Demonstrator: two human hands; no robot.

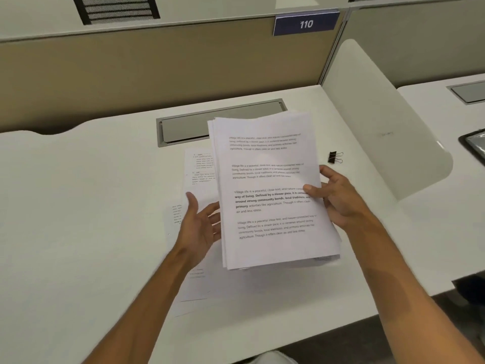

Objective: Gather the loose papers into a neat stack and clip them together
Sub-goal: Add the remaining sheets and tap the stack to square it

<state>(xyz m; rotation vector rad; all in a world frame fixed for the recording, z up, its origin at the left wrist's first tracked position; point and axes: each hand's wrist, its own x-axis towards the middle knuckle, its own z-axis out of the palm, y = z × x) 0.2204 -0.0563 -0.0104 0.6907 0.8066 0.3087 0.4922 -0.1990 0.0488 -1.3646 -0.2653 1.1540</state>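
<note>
A stack of printed white papers [270, 190] is held above the white desk, its edges slightly uneven at the top left and bottom. My right hand [338, 198] grips the stack's right edge, thumb on the top sheet. My left hand [202, 224] is spread, fingers apart, at the stack's left edge; some fingertips are hidden under the sheets. A few loose printed sheets [196, 179] lie flat on the desk beneath and to the left of the held stack. A black binder clip [335, 157] with silver handles lies on the desk just right of the stack.
A grey cable-tray lid [183, 130] is set into the white desk [91, 206] behind the papers. A tan partition [157, 69] with a blue "110" sign [305, 23] closes the back. A white curved divider [380, 127] stands at the right, with a neighbouring desk beyond.
</note>
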